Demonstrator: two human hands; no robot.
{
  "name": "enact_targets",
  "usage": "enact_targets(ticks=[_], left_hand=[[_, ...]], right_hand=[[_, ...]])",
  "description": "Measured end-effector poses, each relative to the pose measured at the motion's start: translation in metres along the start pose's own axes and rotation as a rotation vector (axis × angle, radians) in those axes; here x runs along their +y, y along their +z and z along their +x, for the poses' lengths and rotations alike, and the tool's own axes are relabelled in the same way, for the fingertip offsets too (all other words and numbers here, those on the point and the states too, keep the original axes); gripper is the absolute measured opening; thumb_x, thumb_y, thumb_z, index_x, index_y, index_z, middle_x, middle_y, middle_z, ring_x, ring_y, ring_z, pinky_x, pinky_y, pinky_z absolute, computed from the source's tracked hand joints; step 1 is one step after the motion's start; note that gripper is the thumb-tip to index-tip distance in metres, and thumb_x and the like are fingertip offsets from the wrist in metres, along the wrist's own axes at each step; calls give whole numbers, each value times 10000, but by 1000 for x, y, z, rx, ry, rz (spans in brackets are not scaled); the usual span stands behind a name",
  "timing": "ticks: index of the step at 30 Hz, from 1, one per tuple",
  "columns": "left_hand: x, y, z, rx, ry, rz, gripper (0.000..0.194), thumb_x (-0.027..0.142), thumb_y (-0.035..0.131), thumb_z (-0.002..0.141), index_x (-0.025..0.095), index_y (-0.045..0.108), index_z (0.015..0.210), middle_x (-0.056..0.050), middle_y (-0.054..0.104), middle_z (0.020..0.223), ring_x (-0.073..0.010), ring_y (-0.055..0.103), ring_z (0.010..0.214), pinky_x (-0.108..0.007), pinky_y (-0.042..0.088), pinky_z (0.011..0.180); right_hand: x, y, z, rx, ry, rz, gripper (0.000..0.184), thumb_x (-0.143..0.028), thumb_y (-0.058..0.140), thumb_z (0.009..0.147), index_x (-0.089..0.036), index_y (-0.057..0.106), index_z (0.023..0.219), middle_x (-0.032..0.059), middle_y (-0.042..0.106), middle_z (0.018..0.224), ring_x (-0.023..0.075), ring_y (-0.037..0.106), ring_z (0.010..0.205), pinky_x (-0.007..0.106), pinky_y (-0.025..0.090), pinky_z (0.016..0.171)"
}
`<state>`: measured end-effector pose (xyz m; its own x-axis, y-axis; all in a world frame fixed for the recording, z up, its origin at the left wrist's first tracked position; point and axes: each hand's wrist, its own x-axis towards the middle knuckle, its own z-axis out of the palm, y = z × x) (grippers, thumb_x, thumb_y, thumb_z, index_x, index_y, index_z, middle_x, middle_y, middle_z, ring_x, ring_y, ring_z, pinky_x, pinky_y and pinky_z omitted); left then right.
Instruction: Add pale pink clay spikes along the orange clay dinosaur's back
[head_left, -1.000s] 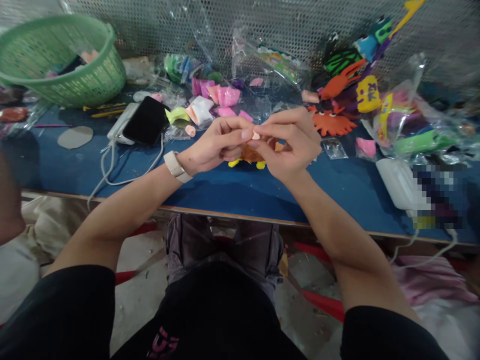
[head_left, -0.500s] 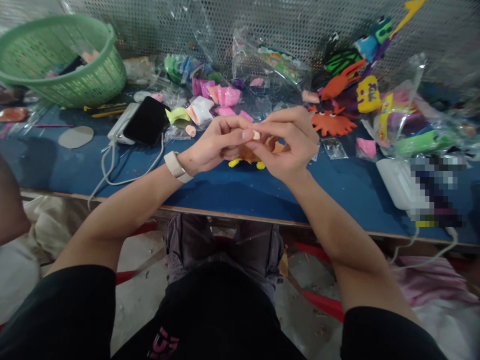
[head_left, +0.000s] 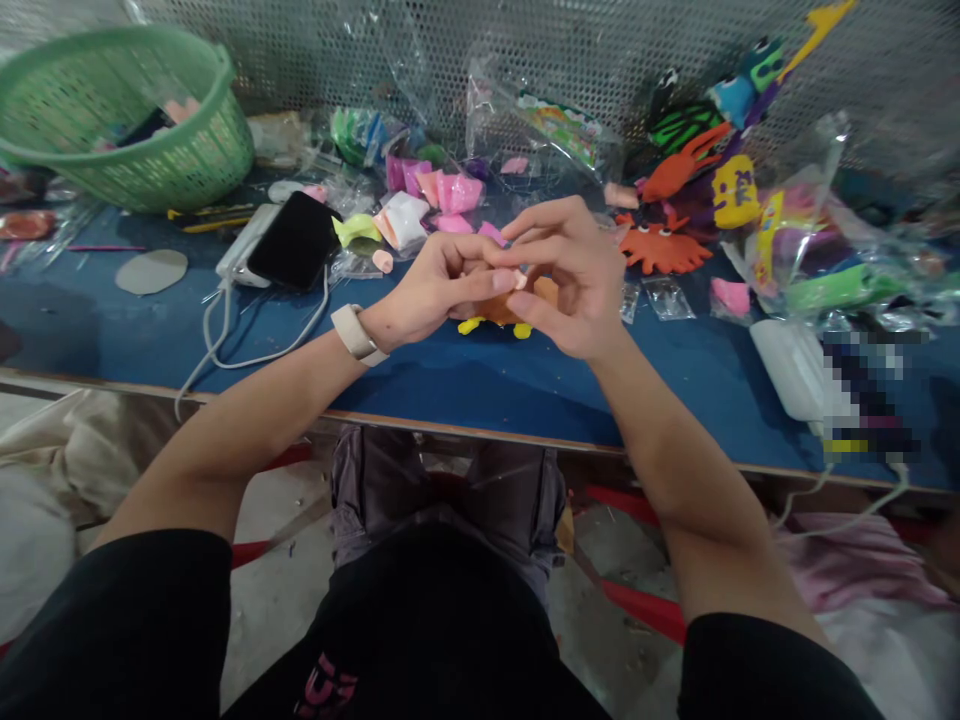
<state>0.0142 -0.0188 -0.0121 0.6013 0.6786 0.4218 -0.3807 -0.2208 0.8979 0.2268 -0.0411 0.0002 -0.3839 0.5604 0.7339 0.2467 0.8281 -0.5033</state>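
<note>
A tiny pale peach piece of modelling clay (head_left: 520, 281) sits at the fingertips of both hands, held above the table. My left hand (head_left: 457, 285) is closed in a pinch on it, thumb on top. My right hand (head_left: 574, 275) curls in from the other side, its thumb and bent forefinger around the same piece; the exact contact is partly hidden. Just behind and below the hands is an orange-brown clay figure (head_left: 547, 295) with yellow feet (head_left: 523, 330), mostly covered by my fingers. A small peach clay lump (head_left: 382, 261) lies left of my hands.
A green basket (head_left: 127, 170) stands at the back left. Near it lie a black phone (head_left: 294, 240), a white cable (head_left: 217, 340) and a flat grey disc (head_left: 151, 273). Clay packets (head_left: 459, 192) line the back. An orange clay crab (head_left: 664, 248) and a white device (head_left: 787, 370) are rightward.
My right hand's fingers have shifted and spread slightly around the clay piece, which sits a little lower and further right. The other person's arm at the far left has left the view.
</note>
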Motion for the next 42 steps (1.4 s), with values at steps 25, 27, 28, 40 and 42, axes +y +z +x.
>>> enact_targets(ticks=[25, 27, 28, 40, 42], left_hand=[[4, 1, 0, -4, -24, 25, 434, 590, 889, 902, 183, 739, 907, 117, 368, 528, -11, 247, 409, -185, 239, 441], [4, 2, 1, -4, -28, 8, 436, 588, 902, 890, 183, 742, 914, 118, 372, 520, -12, 246, 407, -188, 238, 437], [4, 2, 1, -6, -31, 0, 437, 586, 908, 885, 183, 743, 915, 119, 374, 517, -12, 245, 406, -189, 237, 435], [3, 1, 0, -5, -33, 24, 473, 615, 907, 880, 187, 708, 901, 118, 376, 529, -10, 246, 407, -207, 241, 440], [2, 1, 0, 13, -16, 48, 473, 641, 874, 906, 197, 718, 944, 116, 346, 535, -23, 227, 420, -227, 221, 438]], right_hand=[[14, 4, -2, 130, 52, -126, 432, -781, 820, 880, -376, 826, 1027, 39, 733, 1121, 283, 736, 1120, 488, 718, 846], [15, 4, -2, 130, 81, -155, 384, -726, 848, 883, -363, 818, 1002, 33, 728, 1109, 298, 739, 1153, 526, 715, 910], [14, 5, -2, 128, 99, -169, 366, -705, 860, 880, -360, 815, 992, 31, 730, 1108, 306, 740, 1163, 537, 716, 920], [6, 4, -1, 91, -59, -167, 304, -667, 744, 998, -431, 839, 1165, 26, 789, 1182, 278, 754, 1112, 546, 718, 969], [4, 1, 1, 92, -5, -161, 350, -717, 735, 987, -411, 834, 1126, 21, 776, 1166, 269, 753, 1098, 518, 721, 913]])
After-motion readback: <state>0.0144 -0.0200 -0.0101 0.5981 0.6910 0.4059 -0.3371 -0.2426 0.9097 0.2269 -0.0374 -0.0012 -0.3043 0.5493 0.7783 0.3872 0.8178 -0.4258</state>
